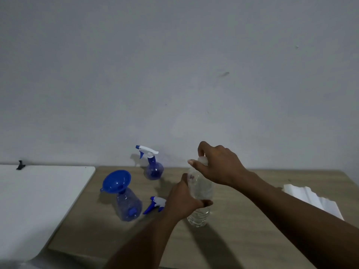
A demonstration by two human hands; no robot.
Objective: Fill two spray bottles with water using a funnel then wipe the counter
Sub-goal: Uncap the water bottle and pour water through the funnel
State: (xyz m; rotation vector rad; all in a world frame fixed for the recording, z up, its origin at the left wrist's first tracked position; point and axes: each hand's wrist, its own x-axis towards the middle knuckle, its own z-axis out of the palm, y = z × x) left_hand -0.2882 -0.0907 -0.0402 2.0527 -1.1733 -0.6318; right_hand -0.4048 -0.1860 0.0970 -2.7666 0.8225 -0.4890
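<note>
Your left grip is wrapped round the water bottle, which stands on the surface. Your right grip pinches its cap. Hold the bottle still and straight and twist gently, so no water spills.

1. Clear plastic water bottle: looks thin, glossy and see-through; small white cap reads as opaque plastic.
2. Translucent blue plastic spray bottle under the funnel and translucent blue plastic spray bottle by the wall: glossy, catching small glints.
3. Blue plastic funnel: smooth, faintly shiny.
4. Loose white-and-blue plastic trigger head: smooth, opaque.
5. Brown wood-grain table top: matt, finely streaked.
6. White flat board: smooth, matt.
7. White folded sheet: matt; cloth or paper, cannot tell.
</note>
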